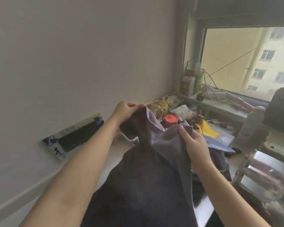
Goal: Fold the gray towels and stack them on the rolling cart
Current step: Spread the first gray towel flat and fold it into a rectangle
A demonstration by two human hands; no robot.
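A dark gray towel (pixel 143 181) hangs in front of me, held up by both hands. My left hand (pixel 124 112) pinches its upper left corner near the wall. My right hand (pixel 193 145) grips the upper right edge, where the towel's lighter side folds over. The towel drapes down between my forearms and hides what lies below it. A white handle-like bar (pixel 131 139) shows just behind the towel; I cannot tell whether it belongs to the cart.
A cluttered surface behind the towel holds a red-capped jar (pixel 171 120), packets, a yellow cloth (pixel 208 130) and a blue cloth (pixel 220 141). A windowsill (pixel 220 104) carries boxes and cables. A metal frame (pixel 261 177) stands right. The wall (pixel 72 63) is close on the left.
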